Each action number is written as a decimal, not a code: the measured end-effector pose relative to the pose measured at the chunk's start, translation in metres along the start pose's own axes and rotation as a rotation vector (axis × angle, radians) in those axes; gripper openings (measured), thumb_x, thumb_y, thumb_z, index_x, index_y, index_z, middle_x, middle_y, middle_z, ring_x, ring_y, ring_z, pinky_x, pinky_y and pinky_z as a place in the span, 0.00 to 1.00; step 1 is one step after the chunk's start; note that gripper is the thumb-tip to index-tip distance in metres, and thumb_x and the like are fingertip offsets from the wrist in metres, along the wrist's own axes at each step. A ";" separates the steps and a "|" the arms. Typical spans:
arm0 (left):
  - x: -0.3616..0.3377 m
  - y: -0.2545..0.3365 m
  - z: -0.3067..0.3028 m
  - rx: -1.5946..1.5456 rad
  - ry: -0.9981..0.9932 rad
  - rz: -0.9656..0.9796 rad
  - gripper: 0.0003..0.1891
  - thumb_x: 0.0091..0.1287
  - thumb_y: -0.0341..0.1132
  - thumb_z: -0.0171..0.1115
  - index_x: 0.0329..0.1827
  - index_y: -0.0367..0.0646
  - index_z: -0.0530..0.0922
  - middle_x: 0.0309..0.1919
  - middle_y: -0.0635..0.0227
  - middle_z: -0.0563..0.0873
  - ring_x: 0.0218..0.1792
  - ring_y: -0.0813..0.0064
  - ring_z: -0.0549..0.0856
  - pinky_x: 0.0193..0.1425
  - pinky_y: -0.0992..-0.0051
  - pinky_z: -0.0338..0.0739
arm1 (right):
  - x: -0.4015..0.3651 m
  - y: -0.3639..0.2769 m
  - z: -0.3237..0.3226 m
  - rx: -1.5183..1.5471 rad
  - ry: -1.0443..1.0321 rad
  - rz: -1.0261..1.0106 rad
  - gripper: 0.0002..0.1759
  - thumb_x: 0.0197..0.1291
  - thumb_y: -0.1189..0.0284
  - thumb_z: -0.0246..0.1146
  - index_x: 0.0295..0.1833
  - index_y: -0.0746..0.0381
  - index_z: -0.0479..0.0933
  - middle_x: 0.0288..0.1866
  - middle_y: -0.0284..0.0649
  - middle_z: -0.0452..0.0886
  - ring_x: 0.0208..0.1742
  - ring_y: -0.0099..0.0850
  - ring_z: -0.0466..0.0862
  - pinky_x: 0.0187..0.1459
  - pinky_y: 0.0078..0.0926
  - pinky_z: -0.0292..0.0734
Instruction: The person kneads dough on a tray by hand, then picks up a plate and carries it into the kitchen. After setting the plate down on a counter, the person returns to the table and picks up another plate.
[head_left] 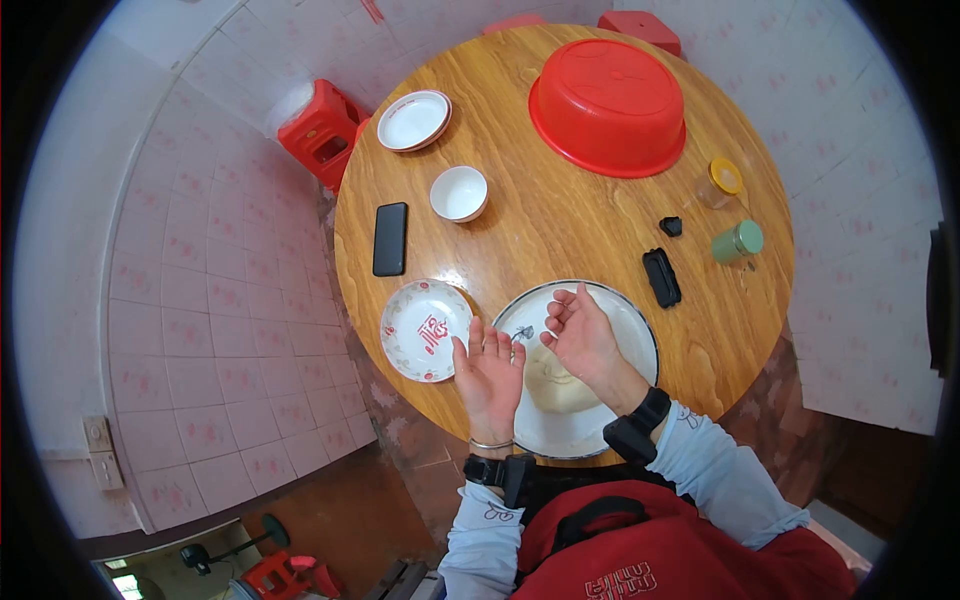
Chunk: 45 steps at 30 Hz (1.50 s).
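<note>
My left hand [490, 380] is raised palm up, fingers apart, over the left rim of a large white enamel tray [630, 330] with a dark edge. It holds nothing. My right hand [582, 338] hovers above the same tray, palm turned inward, fingers loosely curled and apart, with nothing in it. Below and between the hands, a pale lump of dough [560, 390] lies in the tray, partly hidden by my right hand. Left of my left hand sits a white plate [410, 335] with red characters and a floral rim.
On the round wooden table [540, 235] are a white bowl [459, 194], stacked plates [414, 120], a black phone [390, 240], an upturned red basin [610, 105], a yellow-lidded jar [724, 178], a green-topped container [738, 243] and a black case [661, 278]. A red stool [320, 130] stands beyond the left edge.
</note>
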<state>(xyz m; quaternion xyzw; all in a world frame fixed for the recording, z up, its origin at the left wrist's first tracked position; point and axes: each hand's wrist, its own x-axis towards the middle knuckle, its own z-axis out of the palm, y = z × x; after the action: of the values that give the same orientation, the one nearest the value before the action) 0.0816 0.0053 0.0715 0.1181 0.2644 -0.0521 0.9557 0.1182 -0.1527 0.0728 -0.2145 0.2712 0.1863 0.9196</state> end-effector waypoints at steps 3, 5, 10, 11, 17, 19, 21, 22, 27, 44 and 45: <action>-0.008 0.002 0.021 -0.052 -0.128 0.010 0.22 0.73 0.55 0.55 0.59 0.51 0.78 0.45 0.74 0.82 0.47 0.76 0.79 0.59 0.65 0.71 | -0.009 0.003 0.011 0.018 -0.056 0.016 0.21 0.74 0.48 0.50 0.44 0.54 0.75 0.33 0.28 0.78 0.35 0.24 0.76 0.42 0.29 0.72; -0.012 0.004 0.029 -0.136 -0.185 -0.008 0.22 0.73 0.55 0.55 0.60 0.50 0.77 0.46 0.72 0.82 0.48 0.74 0.79 0.60 0.65 0.70 | -0.009 0.008 0.013 0.006 -0.073 0.027 0.21 0.74 0.48 0.50 0.44 0.54 0.75 0.33 0.29 0.78 0.35 0.24 0.76 0.42 0.29 0.72; -0.014 0.008 0.037 -0.220 -0.215 -0.001 0.24 0.74 0.57 0.52 0.60 0.49 0.77 0.46 0.71 0.82 0.49 0.72 0.79 0.61 0.63 0.71 | -0.011 0.029 -0.002 -0.189 -0.066 0.167 0.22 0.75 0.49 0.48 0.47 0.55 0.76 0.35 0.29 0.78 0.38 0.23 0.76 0.43 0.30 0.74; -0.013 0.008 0.038 -0.225 -0.218 0.005 0.24 0.74 0.57 0.53 0.61 0.49 0.77 0.46 0.70 0.82 0.48 0.72 0.79 0.61 0.63 0.71 | -0.013 0.034 -0.005 -0.191 -0.067 0.167 0.22 0.75 0.49 0.48 0.47 0.55 0.76 0.35 0.29 0.78 0.38 0.23 0.76 0.43 0.30 0.74; 0.008 0.033 0.036 -0.319 -0.261 0.131 0.24 0.73 0.56 0.54 0.59 0.47 0.77 0.45 0.70 0.83 0.47 0.73 0.81 0.60 0.63 0.72 | -0.054 0.053 -0.021 -0.503 -0.563 0.411 0.35 0.71 0.47 0.56 0.72 0.60 0.64 0.64 0.37 0.74 0.62 0.28 0.74 0.60 0.33 0.72; 0.014 0.037 0.039 -0.311 -0.247 0.159 0.24 0.73 0.56 0.53 0.58 0.46 0.78 0.45 0.70 0.83 0.46 0.73 0.81 0.60 0.63 0.72 | -0.066 0.058 -0.019 -0.492 -0.614 0.457 0.41 0.68 0.46 0.58 0.76 0.61 0.58 0.68 0.38 0.70 0.67 0.29 0.71 0.63 0.33 0.70; 0.019 0.034 0.044 -0.348 -0.183 0.162 0.24 0.72 0.57 0.54 0.60 0.49 0.76 0.43 0.72 0.80 0.46 0.73 0.78 0.59 0.64 0.71 | -0.076 0.060 -0.013 -0.482 -0.661 0.495 0.48 0.66 0.44 0.61 0.79 0.61 0.52 0.72 0.38 0.66 0.71 0.29 0.67 0.65 0.33 0.68; 0.020 0.032 0.046 -0.349 -0.184 0.161 0.24 0.72 0.57 0.54 0.60 0.49 0.76 0.43 0.72 0.80 0.46 0.73 0.78 0.59 0.64 0.71 | -0.080 0.062 -0.008 -0.447 -0.670 0.472 0.51 0.64 0.44 0.63 0.80 0.61 0.50 0.72 0.38 0.65 0.72 0.29 0.66 0.67 0.33 0.66; 0.028 0.020 0.054 -0.313 -0.208 0.188 0.24 0.72 0.58 0.55 0.59 0.50 0.77 0.43 0.73 0.81 0.45 0.73 0.78 0.58 0.64 0.71 | -0.094 0.060 0.006 -0.371 -0.589 0.450 0.53 0.62 0.43 0.64 0.79 0.62 0.49 0.73 0.35 0.65 0.71 0.26 0.66 0.70 0.32 0.61; 0.038 0.006 0.083 0.079 -0.088 0.475 0.26 0.74 0.60 0.49 0.58 0.49 0.74 0.40 0.71 0.80 0.43 0.73 0.77 0.54 0.65 0.71 | -0.095 0.052 0.004 -0.380 -0.519 0.476 0.39 0.70 0.43 0.54 0.74 0.61 0.62 0.65 0.31 0.72 0.63 0.23 0.71 0.64 0.24 0.66; 0.038 0.005 0.086 0.110 -0.123 0.493 0.25 0.74 0.60 0.49 0.57 0.49 0.75 0.40 0.71 0.80 0.42 0.73 0.77 0.54 0.65 0.72 | -0.096 0.048 0.009 -0.378 -0.518 0.476 0.39 0.70 0.43 0.54 0.74 0.61 0.62 0.65 0.31 0.72 0.63 0.23 0.71 0.64 0.24 0.66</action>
<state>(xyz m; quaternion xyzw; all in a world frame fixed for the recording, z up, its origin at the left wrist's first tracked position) 0.1570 -0.0128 0.1243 0.2273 0.1660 0.1611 0.9460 0.0243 -0.1297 0.1209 -0.2573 0.0335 0.4887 0.8330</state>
